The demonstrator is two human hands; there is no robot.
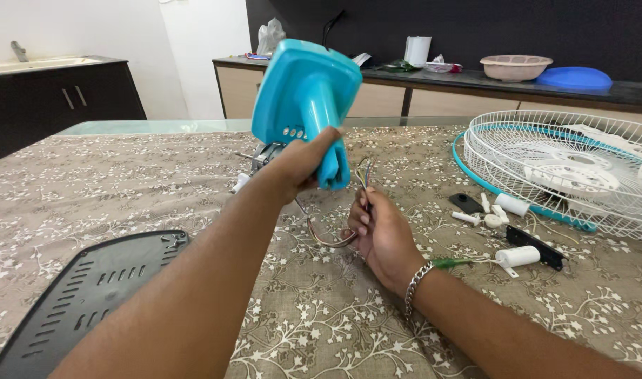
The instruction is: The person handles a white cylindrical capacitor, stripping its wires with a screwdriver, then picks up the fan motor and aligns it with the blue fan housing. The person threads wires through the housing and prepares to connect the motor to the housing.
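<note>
Head view: my left hand (pixel 301 160) is clenched around the neck of the turquoise fan housing (pixel 305 95), held tilted above the tabletop (pixel 124 189). Its wire bundle (pixel 364 175) hangs just right of that neck, pinched by my right hand's fingers (pixel 364 210), which sit directly below.

At frame centre we hold the fan motor housing (pixel 305 105) above the table (pixel 124 182); the base plate (pixel 89 295) lies lower left, the fan grille (pixel 566 168) right, small parts (pixel 517 238) before it.
</note>
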